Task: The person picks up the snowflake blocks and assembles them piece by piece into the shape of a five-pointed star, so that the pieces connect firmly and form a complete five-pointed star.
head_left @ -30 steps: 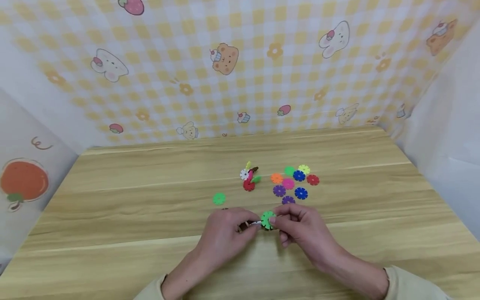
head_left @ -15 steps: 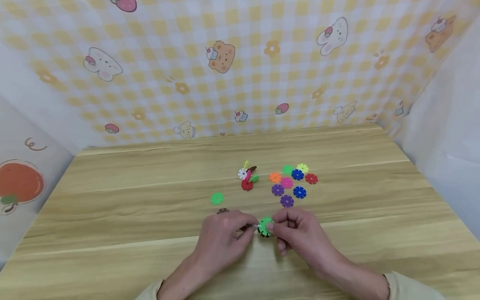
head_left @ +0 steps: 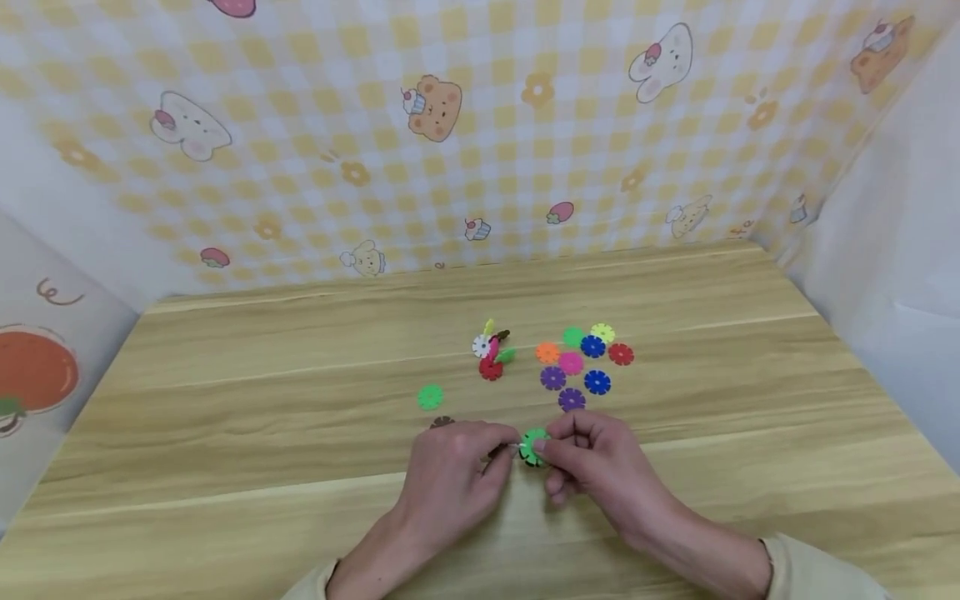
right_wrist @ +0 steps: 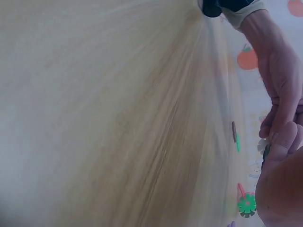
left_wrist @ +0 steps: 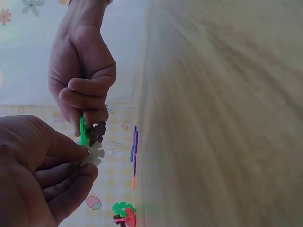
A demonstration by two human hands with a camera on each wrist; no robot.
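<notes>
In the head view my left hand (head_left: 450, 479) and right hand (head_left: 600, 467) meet over the front of the table. The thumb and index finger of my right hand pinch a green notched plastic disc (head_left: 529, 452). Next to it in the left wrist view is a dark brown disc (left_wrist: 98, 132), overlapping the right fingertips. My left hand pinches a white notched disc (left_wrist: 96, 154), its edge right up against the green and brown pair. Much of the white disc is hidden by left fingers in the head view.
Beyond the hands stands a joined cluster with a white disc (head_left: 482, 346) and a red disc (head_left: 491, 369). Several loose discs lie to its right, among them an orange disc (head_left: 547, 352). A green disc (head_left: 431, 397) and a brown disc (head_left: 442, 422) lie by the left hand.
The head view has shifted slightly. Both hands keep their pinch, while the green disc turns a little between the right fingers, close against the white one.
</notes>
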